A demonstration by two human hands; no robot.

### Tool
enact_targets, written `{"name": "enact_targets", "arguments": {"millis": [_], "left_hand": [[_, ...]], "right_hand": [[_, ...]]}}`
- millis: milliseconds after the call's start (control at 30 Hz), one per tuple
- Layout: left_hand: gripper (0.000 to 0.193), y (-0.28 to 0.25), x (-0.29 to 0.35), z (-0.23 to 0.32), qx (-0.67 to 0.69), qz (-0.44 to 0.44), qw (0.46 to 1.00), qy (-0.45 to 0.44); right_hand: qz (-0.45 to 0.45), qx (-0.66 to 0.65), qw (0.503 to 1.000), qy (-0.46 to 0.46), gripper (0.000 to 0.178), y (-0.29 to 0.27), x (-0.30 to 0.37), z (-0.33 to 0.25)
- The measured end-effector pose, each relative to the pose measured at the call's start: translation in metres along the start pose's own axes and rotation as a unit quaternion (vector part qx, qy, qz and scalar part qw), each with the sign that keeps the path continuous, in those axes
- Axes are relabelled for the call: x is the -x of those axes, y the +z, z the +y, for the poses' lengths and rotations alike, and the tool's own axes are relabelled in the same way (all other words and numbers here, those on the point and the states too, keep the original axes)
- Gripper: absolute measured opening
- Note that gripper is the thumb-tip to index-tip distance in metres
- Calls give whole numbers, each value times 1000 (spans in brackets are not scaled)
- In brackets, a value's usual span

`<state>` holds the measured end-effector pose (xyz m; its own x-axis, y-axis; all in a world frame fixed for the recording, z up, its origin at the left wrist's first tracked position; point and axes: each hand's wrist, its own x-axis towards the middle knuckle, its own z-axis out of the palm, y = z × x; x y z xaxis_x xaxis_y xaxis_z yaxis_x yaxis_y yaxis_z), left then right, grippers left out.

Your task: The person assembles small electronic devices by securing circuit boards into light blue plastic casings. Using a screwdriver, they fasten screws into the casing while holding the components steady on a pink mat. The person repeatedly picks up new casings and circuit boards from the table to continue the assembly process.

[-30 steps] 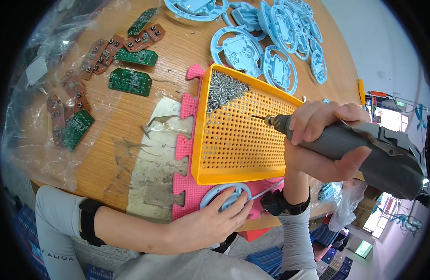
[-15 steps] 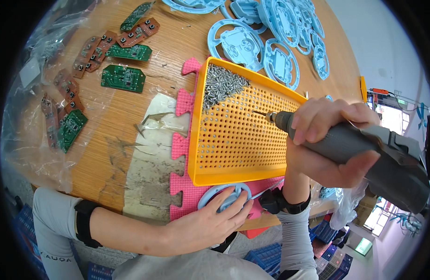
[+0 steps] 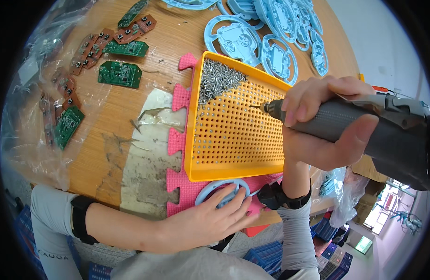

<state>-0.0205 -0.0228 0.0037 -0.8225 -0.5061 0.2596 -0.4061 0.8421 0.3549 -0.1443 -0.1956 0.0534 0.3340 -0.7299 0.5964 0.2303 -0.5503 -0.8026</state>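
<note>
A dark grey electric screwdriver (image 3: pixel 334 119) is gripped in my right hand (image 3: pixel 324 126), fingers and thumb wrapped round its body. Its bit points left, over the holes of a yellow screw tray (image 3: pixel 193 163). Small silver screws (image 3: pixel 219 79) are heaped in the tray's far left corner, and some sit in the holes. My left hand (image 3: pixel 201 221) lies over a light blue plastic steering-wheel-shaped part (image 3: pixel 206 191) at the near edge of the pink foam mat (image 3: pixel 180 179), its fingers bent across the part and holding it there. The fingers hide much of its middle.
Several more light blue wheel parts (image 3: pixel 233 42) are piled beyond the tray. Green circuit boards (image 3: pixel 120 74) and brown button boards (image 3: pixel 135 29) lie at the far left, partly on clear plastic film (image 3: pixel 51 163). A stained pale sheet (image 3: pixel 149 172) covers the table beside the mat.
My right hand has raised the screwdriver slightly and tilted it nearer to level, its bit still over the tray. My left hand stays on the blue part. The whole view has shifted slightly.
</note>
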Motion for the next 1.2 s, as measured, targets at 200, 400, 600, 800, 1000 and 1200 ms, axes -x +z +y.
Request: {"name": "enact_targets", "arguments": {"millis": [200, 400, 600, 800, 1000, 1200], "left_hand": [[42, 4, -3, -12, 31, 31, 999, -4], [40, 11, -3, -9, 62, 63, 996, -28], [46, 13, -2, -8, 57, 48, 997, -32], [47, 13, -3, -7, 65, 50, 996, -34], [44, 14, -3, -7, 64, 59, 996, -34], [36, 12, -4, -8, 60, 71, 995, -33]], "right_hand": [[3, -67, 998, -15, 58, -4, 2, -34], [-71, -218, 973, -17, 39, 6, 52, -111], [-129, -136, 981, 50, 44, 19, 109, -134], [-109, -100, 988, 49, 45, 27, 128, -128], [-132, -89, 985, 72, 44, 24, 128, -128], [-141, -65, 986, 60, 43, 34, 130, -127]]}}
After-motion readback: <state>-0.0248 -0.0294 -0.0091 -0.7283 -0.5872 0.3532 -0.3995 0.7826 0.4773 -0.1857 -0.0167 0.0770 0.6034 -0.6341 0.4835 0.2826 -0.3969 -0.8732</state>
